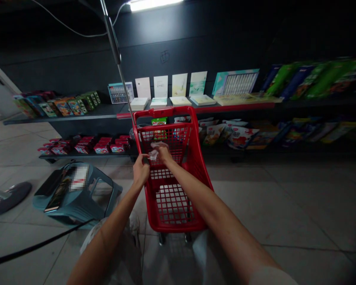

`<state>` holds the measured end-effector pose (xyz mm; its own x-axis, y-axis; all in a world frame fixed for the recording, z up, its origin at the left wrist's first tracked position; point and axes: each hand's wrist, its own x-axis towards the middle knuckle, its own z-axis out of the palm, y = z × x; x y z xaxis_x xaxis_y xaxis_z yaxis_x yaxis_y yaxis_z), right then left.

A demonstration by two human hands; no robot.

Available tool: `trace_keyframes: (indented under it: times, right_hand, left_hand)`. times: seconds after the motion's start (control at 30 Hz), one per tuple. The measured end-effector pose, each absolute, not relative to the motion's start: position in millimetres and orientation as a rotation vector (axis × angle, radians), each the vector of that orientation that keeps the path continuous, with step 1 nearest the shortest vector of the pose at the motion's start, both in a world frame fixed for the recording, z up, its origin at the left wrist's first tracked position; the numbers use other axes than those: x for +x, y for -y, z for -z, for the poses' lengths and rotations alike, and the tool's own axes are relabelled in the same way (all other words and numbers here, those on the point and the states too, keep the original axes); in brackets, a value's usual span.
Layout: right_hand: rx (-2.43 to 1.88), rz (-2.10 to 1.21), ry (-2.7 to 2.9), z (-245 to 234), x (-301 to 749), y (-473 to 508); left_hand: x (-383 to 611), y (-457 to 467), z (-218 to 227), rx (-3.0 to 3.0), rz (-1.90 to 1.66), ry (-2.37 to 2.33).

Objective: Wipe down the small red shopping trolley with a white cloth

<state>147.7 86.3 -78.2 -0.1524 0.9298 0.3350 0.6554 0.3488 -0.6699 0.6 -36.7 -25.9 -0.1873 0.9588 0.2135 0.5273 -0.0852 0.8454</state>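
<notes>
1. Your right hand [163, 154] is closed around a crumpled, pale cloth [153, 154]. Your left hand [141, 171] narrows to a pinch at the cloth's near edge; you cannot tell from here whether it grips firmly.
2. The cloth is above the red cart [180, 228], in front of its grid panel. If your pinch is loose, a tug could pull the edge free; a trailing corner might snag in the grid.
3. The cart stands on wheels, so leaning your weight on it could roll it into the shelf [103, 112] just behind.
4. A pole [126, 91] rises close by the handle's left corner. It stands in the way of a leftward swing and might be knocked.
5. To your left, a stool [77, 202] bears a phone and paper; a black cord [41, 247] near your leg could catch you.
6. Beyond are books [158, 103], snack bags [240, 134] and boxes [102, 145].
</notes>
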Motion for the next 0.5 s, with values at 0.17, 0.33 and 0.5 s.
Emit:
trace_keyframes:
  times: [0.17, 0.33, 0.5]
  right_hand:
    - [-1.321, -0.212, 1.720, 48, 136, -108]
    - [-1.458, -0.232, 1.895, 82, 145, -102]
    - [-1.780, -0.499, 1.945, 148, 180, -76]
  left_hand:
    - [4, 37, 25, 1.588, -1.234, -1.733]
    - [4, 35, 25, 1.588, -1.227, -1.717]
    - [2, 32, 24, 1.602, -1.216, -1.713]
